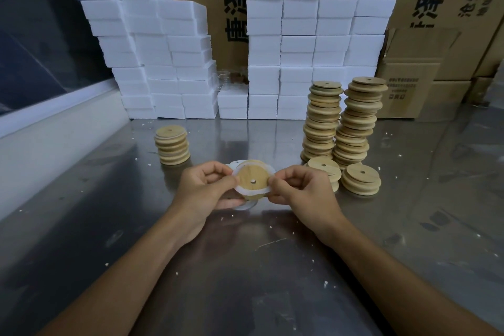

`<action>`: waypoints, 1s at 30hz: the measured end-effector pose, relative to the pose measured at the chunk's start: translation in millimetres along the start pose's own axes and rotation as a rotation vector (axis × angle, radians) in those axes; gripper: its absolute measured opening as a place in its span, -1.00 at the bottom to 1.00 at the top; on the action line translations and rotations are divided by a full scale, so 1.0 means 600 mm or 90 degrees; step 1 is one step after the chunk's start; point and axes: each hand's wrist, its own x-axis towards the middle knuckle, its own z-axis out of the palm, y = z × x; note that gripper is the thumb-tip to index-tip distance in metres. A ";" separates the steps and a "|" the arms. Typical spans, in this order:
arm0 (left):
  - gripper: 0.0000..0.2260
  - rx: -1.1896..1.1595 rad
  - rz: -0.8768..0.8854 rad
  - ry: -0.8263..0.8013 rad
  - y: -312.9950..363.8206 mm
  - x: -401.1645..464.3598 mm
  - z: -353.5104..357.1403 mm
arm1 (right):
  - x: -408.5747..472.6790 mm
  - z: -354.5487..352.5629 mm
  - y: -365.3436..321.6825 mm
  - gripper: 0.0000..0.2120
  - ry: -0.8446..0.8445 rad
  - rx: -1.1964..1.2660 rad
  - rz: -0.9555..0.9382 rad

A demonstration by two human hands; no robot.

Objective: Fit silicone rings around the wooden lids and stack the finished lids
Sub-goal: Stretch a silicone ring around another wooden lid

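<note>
A round wooden lid (252, 178) with a small centre hole is held above the metal table between both hands. A translucent white silicone ring (251, 192) is stretched loosely around its edge. My left hand (203, 188) pinches the lid and ring at the left rim. My right hand (297, 189) pinches the ring at the right rim. A short stack of lids (172, 145) stands to the left behind my hands. Two tall stacks of lids (341, 120) rise on the right, with two short piles (361, 179) in front of them.
Loose silicone rings (234, 166) lie on the steel table (245, 267) just behind and under the held lid. White foam blocks (300, 41) are stacked along the back. Cardboard boxes (409, 82) stand at the right. White crumbs dot the table.
</note>
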 end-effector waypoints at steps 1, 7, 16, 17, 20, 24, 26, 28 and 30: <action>-0.89 -0.006 -0.003 0.005 -0.001 -0.001 0.001 | -0.001 0.000 0.000 -0.93 -0.002 0.004 0.003; -0.76 -0.004 -0.006 -0.033 -0.002 -0.001 0.003 | -0.002 0.000 -0.001 -0.94 0.013 -0.021 -0.027; -0.80 0.229 0.213 -0.114 0.002 -0.001 0.002 | -0.009 0.006 0.000 -0.98 -0.024 -0.269 -0.246; -0.80 0.223 0.215 -0.115 0.004 -0.001 0.002 | -0.010 0.005 -0.001 -0.97 -0.021 -0.273 -0.256; -0.81 0.179 0.221 -0.115 0.009 -0.004 0.005 | -0.009 0.004 -0.003 -0.94 -0.019 -0.272 -0.263; -0.78 0.116 0.194 -0.115 0.014 -0.003 -0.002 | -0.007 0.001 -0.003 -0.96 -0.012 -0.271 -0.229; -0.77 0.107 0.182 -0.120 0.014 -0.002 -0.004 | -0.006 0.001 -0.004 -0.96 -0.018 -0.260 -0.217; -0.76 0.092 0.167 -0.125 0.015 -0.002 -0.007 | -0.006 0.000 -0.006 -0.98 -0.028 -0.243 -0.202; -0.76 0.078 0.152 -0.131 0.017 -0.001 -0.010 | -0.005 0.000 -0.008 -0.99 -0.035 -0.239 -0.198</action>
